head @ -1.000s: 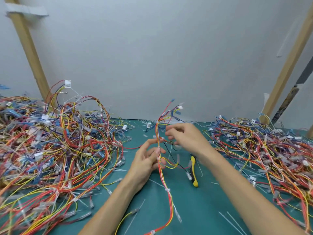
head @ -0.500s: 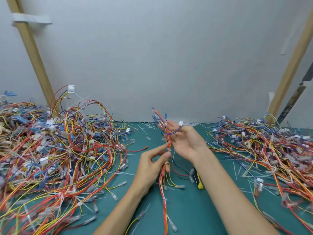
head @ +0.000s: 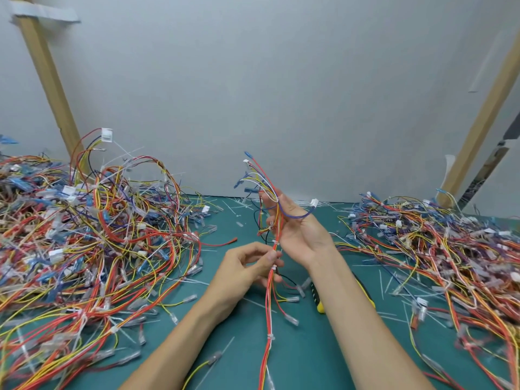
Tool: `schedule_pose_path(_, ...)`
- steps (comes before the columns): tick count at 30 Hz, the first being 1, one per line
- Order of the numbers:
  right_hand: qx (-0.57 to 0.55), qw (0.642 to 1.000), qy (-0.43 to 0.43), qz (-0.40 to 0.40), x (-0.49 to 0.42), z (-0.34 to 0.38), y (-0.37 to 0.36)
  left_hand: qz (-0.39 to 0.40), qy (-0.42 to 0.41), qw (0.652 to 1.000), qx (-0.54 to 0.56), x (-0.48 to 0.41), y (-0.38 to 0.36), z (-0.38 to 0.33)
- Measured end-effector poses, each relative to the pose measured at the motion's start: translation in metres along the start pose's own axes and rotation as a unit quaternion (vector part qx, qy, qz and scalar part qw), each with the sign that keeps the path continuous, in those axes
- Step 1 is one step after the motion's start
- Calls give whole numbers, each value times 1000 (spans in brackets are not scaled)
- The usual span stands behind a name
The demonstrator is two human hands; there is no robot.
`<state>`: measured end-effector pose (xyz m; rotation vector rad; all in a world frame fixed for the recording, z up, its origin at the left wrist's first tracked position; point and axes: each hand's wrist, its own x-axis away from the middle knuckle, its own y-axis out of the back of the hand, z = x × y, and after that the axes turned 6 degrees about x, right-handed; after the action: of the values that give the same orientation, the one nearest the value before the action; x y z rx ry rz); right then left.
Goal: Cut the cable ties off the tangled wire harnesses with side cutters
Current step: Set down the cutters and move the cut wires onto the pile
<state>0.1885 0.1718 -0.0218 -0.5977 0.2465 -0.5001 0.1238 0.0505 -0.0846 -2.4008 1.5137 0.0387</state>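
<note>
A wire harness (head: 269, 299) of red, orange and yellow wires hangs upright between my hands over the green mat (head: 309, 356). My right hand (head: 295, 226) holds its upper part, palm turned up, with the loose blue and white ends fanning above the fingers. Lower down my left hand (head: 247, 266) pinches the bundle at a white cable tie (head: 274, 268). Another white tie (head: 270, 337) sits further down the bundle. The yellow-handled side cutters (head: 319, 301) lie on the mat, partly hidden under my right forearm.
A big tangled heap of harnesses (head: 84, 243) fills the left of the mat. A second heap (head: 439, 249) covers the right. Cut tie scraps (head: 385, 280) lie scattered on the mat. Wooden posts (head: 47, 80) lean against the grey wall on both sides.
Both hands lifted the harness higher and upright. My right hand turned palm up around the upper wires, and my left hand slid down the bundle to pinch at a tie.
</note>
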Motion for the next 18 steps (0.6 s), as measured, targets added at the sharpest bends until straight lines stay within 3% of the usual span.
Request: schedule_pose_path(18, 22, 999, 18, 25, 1, 2, 6, 9, -2, 1000, 0, -2, 1, 5)
